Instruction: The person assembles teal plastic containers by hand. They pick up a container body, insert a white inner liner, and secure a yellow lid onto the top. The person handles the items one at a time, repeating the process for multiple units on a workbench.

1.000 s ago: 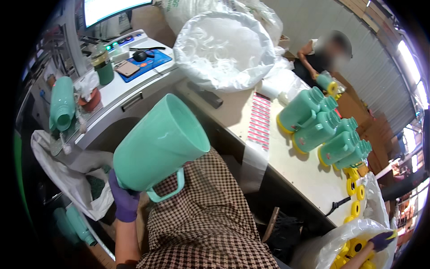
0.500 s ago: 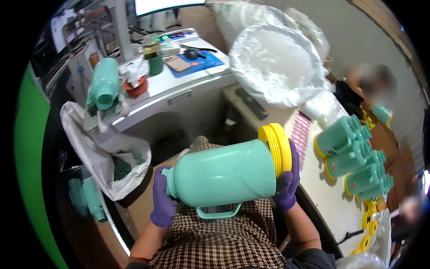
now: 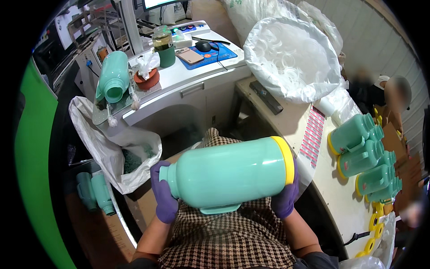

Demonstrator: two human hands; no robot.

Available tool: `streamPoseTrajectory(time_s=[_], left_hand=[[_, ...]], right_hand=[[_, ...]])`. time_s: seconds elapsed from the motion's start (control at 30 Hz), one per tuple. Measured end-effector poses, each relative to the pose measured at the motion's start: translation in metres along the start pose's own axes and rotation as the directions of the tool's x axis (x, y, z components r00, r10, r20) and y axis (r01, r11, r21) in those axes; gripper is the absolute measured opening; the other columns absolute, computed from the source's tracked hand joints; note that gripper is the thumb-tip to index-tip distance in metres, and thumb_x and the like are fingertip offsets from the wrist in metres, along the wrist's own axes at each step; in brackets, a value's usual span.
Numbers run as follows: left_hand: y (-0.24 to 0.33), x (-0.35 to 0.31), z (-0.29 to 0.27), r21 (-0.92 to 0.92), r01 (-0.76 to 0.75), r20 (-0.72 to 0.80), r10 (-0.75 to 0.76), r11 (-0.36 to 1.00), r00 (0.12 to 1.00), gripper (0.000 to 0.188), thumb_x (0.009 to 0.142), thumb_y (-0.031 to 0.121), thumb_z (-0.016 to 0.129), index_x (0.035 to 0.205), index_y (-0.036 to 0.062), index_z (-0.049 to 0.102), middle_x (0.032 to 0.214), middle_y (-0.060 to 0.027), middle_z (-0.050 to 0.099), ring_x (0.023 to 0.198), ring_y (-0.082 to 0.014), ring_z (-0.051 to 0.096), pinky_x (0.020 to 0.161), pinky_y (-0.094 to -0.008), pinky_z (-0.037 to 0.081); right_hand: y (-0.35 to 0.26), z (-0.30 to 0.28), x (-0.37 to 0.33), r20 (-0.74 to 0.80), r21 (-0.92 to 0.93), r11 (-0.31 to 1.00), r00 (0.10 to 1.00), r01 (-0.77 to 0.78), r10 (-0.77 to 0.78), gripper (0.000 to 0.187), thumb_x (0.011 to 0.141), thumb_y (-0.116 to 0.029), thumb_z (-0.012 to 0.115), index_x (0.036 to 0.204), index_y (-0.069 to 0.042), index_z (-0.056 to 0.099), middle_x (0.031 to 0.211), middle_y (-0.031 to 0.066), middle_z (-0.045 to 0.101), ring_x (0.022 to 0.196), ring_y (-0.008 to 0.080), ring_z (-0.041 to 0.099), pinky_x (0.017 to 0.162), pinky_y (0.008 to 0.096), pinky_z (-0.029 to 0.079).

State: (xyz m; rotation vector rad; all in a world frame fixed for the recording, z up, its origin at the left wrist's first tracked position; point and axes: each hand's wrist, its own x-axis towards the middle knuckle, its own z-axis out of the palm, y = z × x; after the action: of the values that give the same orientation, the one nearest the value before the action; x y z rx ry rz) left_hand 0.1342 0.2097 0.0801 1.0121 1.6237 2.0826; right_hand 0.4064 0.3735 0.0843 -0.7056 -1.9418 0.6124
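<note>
A mint-green thermos casing [image 3: 228,172] lies sideways across my lap, its side handle [image 3: 220,209] toward me. My left hand [image 3: 165,193], in a purple glove, grips its narrow neck at the left end. At the other end a yellow base cap [image 3: 285,160] sits flush against the casing. My right hand [image 3: 285,195], also gloved in purple, cups the outer side of that cap; most of its fingers are hidden behind it.
Several finished-looking thermos casings [image 3: 355,159] stand on the right bench, near yellow rings [image 3: 374,220] and a sticker sheet [image 3: 312,136]. A white bag of clear rings [image 3: 293,58] is behind. Another casing [image 3: 114,74] lies on the left desk, above a sack [image 3: 103,152]. People work at far right.
The yellow base cap went from tilted and partly off to seated on the casing, pressed by my right hand. The handle has turned further under. The whole view has shifted slightly.
</note>
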Motion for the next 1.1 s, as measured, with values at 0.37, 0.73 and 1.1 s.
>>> streamPoseTrajectory(time_s=[0.37, 0.73, 1.1], left_hand=[[0.045, 0.028, 0.091, -0.056, 0.127, 0.329, -0.102, 0.990, 0.939, 0.037, 0.102, 0.033, 0.046, 0.121, 0.0023, 0.055, 0.110, -0.0068, 0.057, 0.101, -0.0136, 0.054, 0.090, -0.0298, 0.045], [0.145, -0.016, 0.292, -0.161, -0.539, 0.836, 0.405, 0.827, 0.371, 0.078, 0.080, 0.042, 0.081, 0.139, 0.0047, 0.046, 0.114, -0.0203, 0.058, 0.101, -0.0330, 0.065, 0.081, -0.0399, 0.056], [-0.007, -0.008, 0.139, -0.125, -0.004, 0.883, 0.114, 0.992, 0.456, 0.040, 0.097, 0.022, 0.066, 0.131, 0.0016, 0.059, 0.122, -0.0135, 0.062, 0.108, -0.0243, 0.062, 0.098, -0.0375, 0.050]], right_hand=[[-0.040, -0.114, -0.030, -0.122, -0.303, 0.934, 0.964, 0.190, -0.236, 0.041, 0.095, -0.020, 0.055, 0.134, -0.007, 0.052, 0.139, 0.0212, 0.056, 0.138, 0.0496, 0.043, 0.113, 0.0535, 0.038], [0.019, -0.168, -0.089, -0.497, 0.396, 0.905, 0.793, -0.153, 0.351, 0.107, 0.084, -0.056, 0.071, 0.162, -0.016, 0.010, 0.159, 0.0249, 0.026, 0.143, 0.0403, 0.036, 0.118, 0.0528, 0.030], [0.257, -0.380, -0.193, -0.836, -0.444, 0.641, 0.547, -0.626, -0.045, 0.111, 0.073, -0.039, 0.089, 0.156, -0.002, 0.026, 0.156, 0.0203, 0.036, 0.145, 0.0332, 0.034, 0.119, 0.0461, 0.031]])
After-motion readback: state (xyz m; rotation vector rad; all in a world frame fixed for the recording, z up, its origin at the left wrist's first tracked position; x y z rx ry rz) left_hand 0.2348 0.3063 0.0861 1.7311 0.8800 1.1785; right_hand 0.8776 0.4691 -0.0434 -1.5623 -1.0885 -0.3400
